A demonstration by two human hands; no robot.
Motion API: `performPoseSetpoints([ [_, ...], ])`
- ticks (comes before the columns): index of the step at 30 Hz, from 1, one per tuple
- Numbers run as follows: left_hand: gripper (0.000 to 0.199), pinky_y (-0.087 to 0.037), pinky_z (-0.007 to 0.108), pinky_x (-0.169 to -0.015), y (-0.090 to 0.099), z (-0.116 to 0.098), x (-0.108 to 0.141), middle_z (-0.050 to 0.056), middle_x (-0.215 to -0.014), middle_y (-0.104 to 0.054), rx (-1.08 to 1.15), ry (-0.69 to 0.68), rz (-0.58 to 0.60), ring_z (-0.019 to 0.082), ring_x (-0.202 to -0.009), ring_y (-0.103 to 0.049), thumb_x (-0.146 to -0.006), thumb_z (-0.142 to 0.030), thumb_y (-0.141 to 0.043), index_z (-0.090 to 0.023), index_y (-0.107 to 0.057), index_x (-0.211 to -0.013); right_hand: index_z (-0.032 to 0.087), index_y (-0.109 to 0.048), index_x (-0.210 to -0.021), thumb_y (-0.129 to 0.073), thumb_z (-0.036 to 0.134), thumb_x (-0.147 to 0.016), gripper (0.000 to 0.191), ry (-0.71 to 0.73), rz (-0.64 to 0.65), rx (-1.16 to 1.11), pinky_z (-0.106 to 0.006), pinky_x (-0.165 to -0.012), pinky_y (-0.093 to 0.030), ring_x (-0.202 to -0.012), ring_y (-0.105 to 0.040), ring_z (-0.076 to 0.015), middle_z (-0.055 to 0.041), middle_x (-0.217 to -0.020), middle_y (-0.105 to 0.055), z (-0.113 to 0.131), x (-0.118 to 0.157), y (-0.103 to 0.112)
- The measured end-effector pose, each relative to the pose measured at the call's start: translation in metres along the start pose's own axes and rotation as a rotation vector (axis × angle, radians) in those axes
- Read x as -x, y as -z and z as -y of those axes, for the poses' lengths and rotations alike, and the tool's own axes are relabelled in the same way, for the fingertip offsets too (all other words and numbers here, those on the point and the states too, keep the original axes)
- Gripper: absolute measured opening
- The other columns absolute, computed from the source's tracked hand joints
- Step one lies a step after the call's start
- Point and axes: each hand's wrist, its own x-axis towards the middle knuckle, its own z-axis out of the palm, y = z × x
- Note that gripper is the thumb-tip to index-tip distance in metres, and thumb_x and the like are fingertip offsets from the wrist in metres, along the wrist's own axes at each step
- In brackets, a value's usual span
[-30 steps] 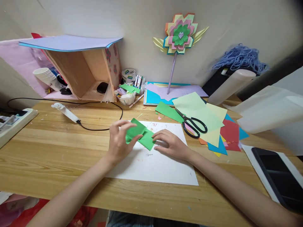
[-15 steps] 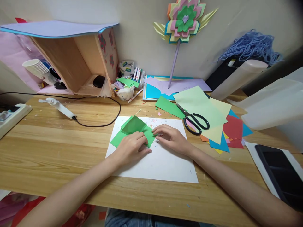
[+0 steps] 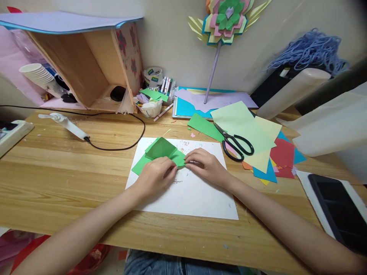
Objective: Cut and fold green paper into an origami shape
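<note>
Folded green paper point(image 3: 161, 148) lies over the upper left of a white sheet point(image 3: 197, 198) on the wooden table. My left hand point(image 3: 157, 172) is closed at the paper's near edge, thumb and fingers pinching it. From the right, my right hand point(image 3: 206, 166) pinches the paper's right corner between thumb and fingertips. One flap of the paper stands raised behind my left hand. Part of the near edge is hidden by my left fingers.
Black-handled scissors point(image 3: 235, 143) rest on pale coloured sheets point(image 3: 243, 122) to the right. A glue gun point(image 3: 67, 125) with a black cord lies left. Behind stand a wooden box point(image 3: 94, 68) and a paper flower point(image 3: 229, 19). A phone point(image 3: 335, 206) lies at right.
The paper's lower right part, which spread toward me beside my left hand, is now folded up. My left thumb has drawn in against the fingers. The view has shifted slightly.
</note>
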Motion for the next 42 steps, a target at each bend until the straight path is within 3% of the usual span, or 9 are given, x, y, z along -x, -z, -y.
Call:
performPoseSetpoints([
  [4, 0.016, -0.038, 0.026, -0.059, -0.003, -0.001, 0.001, 0.004, -0.074, -0.061, 0.033, 0.132, -0.038, 0.014, -0.066, -0.054, -0.086, -0.027, -0.047, -0.015, -0.056, -0.079, 0.021, -0.061, -0.08, -0.056, 0.023, -0.083, 0.006, -0.057, -0.027, 0.057, -0.033, -0.075, -0.042, -0.082, -0.052, -0.0178, -0.0031, -0.082, -0.058, 0.0, -0.002, -0.002],
  [14, 0.021, -0.037, 0.026, -0.057, -0.01, -0.004, 0.0, 0.003, -0.074, -0.057, -0.047, 0.163, -0.109, 0.014, -0.066, -0.052, -0.087, -0.03, -0.047, -0.016, -0.052, -0.072, 0.021, -0.057, -0.078, -0.057, 0.03, -0.082, 0.01, -0.19, -0.066, 0.116, -0.032, -0.071, -0.042, -0.085, -0.048, -0.0201, -0.0043, -0.084, -0.053, 0.001, -0.004, -0.007],
  [26, 0.019, -0.039, 0.029, -0.062, -0.015, -0.002, -0.002, 0.005, -0.079, -0.058, -0.289, 0.09, -0.223, 0.017, -0.072, -0.05, -0.083, -0.028, -0.054, -0.015, -0.055, -0.069, 0.022, -0.055, -0.078, -0.057, 0.028, -0.082, 0.008, -0.226, -0.107, 0.215, -0.035, -0.073, -0.042, -0.082, -0.047, -0.0201, -0.0041, -0.086, -0.053, 0.003, -0.002, -0.012],
  [42, 0.023, -0.037, 0.03, -0.058, -0.015, -0.001, -0.007, 0.007, -0.082, -0.061, -0.424, 0.077, -0.17, 0.017, -0.068, -0.05, -0.083, -0.03, -0.055, -0.013, -0.059, -0.069, 0.021, -0.053, -0.077, -0.055, 0.027, -0.083, 0.009, -0.205, -0.122, 0.231, -0.037, -0.072, -0.041, -0.083, -0.047, -0.0221, -0.0052, -0.086, -0.052, 0.001, -0.002, -0.014],
])
